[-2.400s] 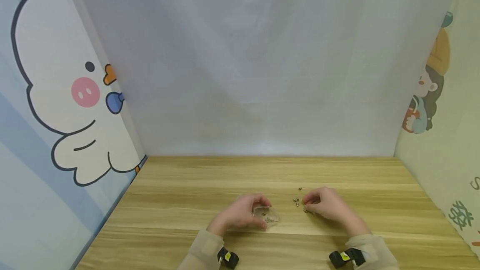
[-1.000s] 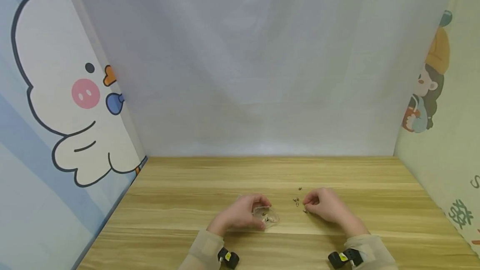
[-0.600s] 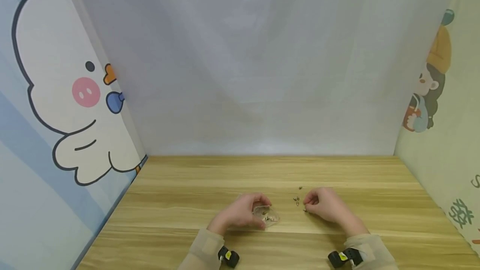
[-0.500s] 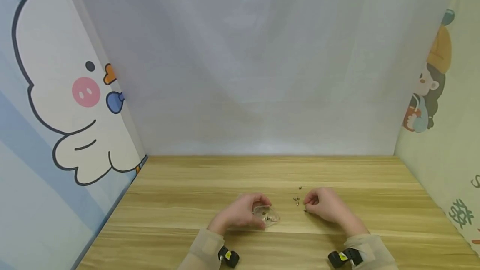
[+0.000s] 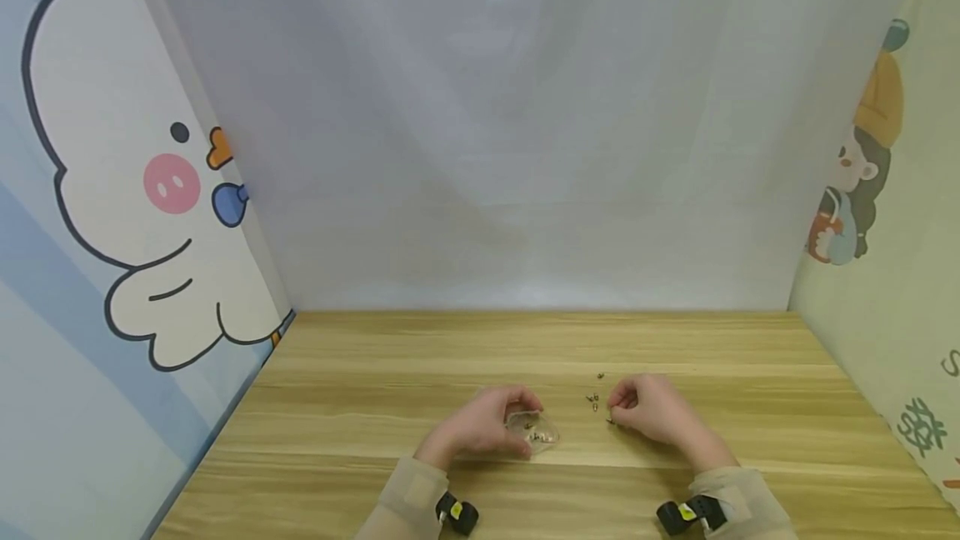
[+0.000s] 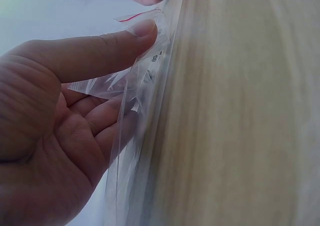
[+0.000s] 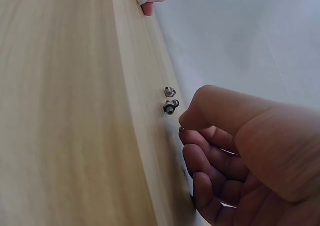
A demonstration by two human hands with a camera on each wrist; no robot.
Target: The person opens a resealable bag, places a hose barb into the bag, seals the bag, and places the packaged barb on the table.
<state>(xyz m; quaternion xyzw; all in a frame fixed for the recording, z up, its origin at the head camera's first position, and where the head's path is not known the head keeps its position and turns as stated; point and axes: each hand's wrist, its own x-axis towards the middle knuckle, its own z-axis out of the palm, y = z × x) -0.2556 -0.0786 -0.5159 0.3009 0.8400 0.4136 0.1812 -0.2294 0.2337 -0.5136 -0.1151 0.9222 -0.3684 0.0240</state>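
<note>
My left hand (image 5: 491, 423) holds a clear plastic zip bag (image 5: 543, 433) by its mouth, thumb on one side and fingers on the other. In the left wrist view the bag (image 6: 131, 131) shows a red strip along its edge and a few small metal pieces (image 6: 150, 76) inside. To the right, my right hand (image 5: 651, 408) pinches a small metal screw (image 7: 181, 129) between thumb and index finger, low over the table; most of it is hidden by the fingertips. Its other fingers curl loosely. Several small metal screws (image 5: 595, 399) lie just left of that hand.
One more small metal piece (image 5: 600, 376) lies farther back on the wood-grain table (image 5: 375, 357). A pale grey curtain (image 5: 525, 148) stands behind the table, with printed cloth panels (image 5: 97, 148) at both sides. Both wrists carry black cameras (image 5: 457, 515).
Both hands stay almost in place. The bag's front edge has shifted slightly since the oldest frame, and the pieces inside show more clearly. The loose screws lie where they were.
</note>
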